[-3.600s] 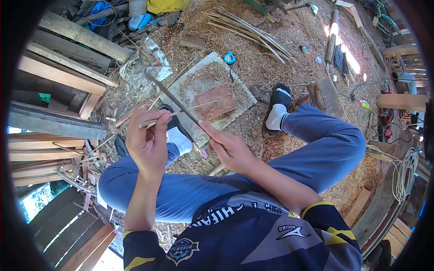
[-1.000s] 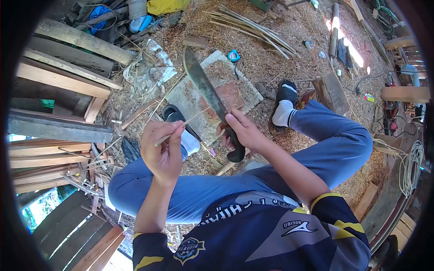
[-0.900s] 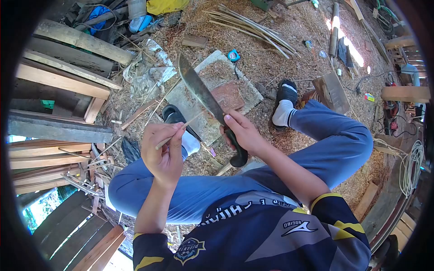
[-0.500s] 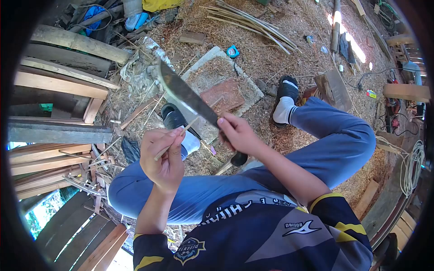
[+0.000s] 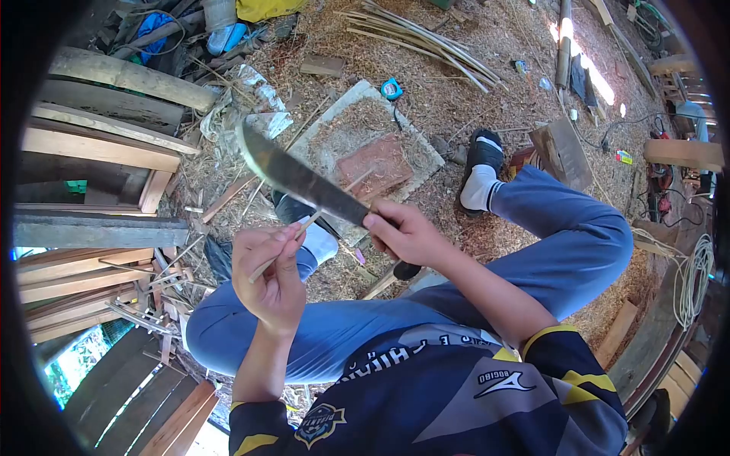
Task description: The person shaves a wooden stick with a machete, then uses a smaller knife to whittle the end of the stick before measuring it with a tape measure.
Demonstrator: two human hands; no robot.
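A short thin wooden stick (image 5: 262,269) is pinched in my left hand (image 5: 270,270), its upper end pointing at the blade. My right hand (image 5: 407,232) is closed on a large machete (image 5: 304,181) where the blade meets the handle; the dark handle end shows below the hand. The wide blade slants up and left, its curved tip above my foot in a dark sandal. The stick's end is at the blade's lower edge; whether they touch I cannot tell. Beyond the blade, a reddish brick slab (image 5: 388,163) lies on a grey concrete slab (image 5: 426,156).
A blue tape measure (image 5: 391,89) lies at the slab's top corner. Thin strips (image 5: 426,44) are piled farther off. Stacked planks (image 5: 99,228) stand at left. A wooden block (image 5: 561,154) is near my right foot, and coiled rope (image 5: 692,285) hangs at far right.
The machete has tilted flatter, its tip moving left and down. My left hand with the stick has shifted slightly left and down. My right hand has moved little.
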